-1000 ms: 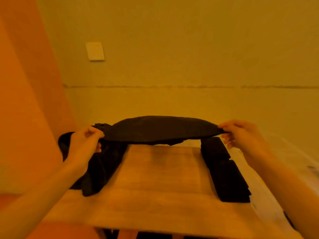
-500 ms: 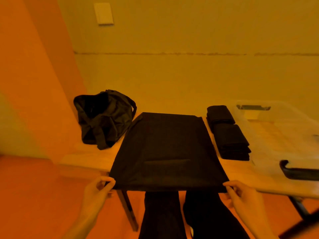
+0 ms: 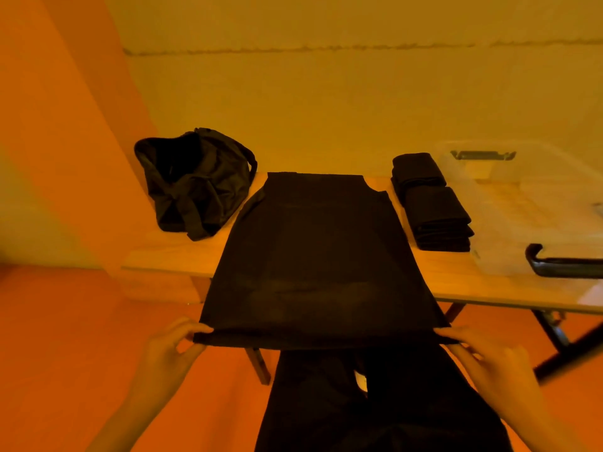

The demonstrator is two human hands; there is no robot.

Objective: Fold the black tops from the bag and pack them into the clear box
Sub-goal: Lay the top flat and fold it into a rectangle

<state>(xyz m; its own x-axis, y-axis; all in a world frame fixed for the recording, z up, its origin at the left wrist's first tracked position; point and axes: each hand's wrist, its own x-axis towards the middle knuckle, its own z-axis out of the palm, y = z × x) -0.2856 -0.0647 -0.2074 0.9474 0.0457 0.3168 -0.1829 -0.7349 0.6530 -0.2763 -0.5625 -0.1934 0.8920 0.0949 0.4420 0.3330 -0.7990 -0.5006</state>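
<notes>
You see a plain black top point(image 3: 313, 252), black bag point(image 3: 195, 184), black folded pile point(image 3: 430, 203), pale wooden surface point(image 3: 169, 256), and orange floor point(image 3: 65, 337).

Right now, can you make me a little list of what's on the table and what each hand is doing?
black top: spread flat on the table, near hem hanging over the front edge
left hand: pinches the hem's left corner
right hand: pinches the hem's right corner
bag: left of the top, mouth open
folded tops: piled on the table right of the top, not in the box
clear box: far right, beside the folded tops
</notes>
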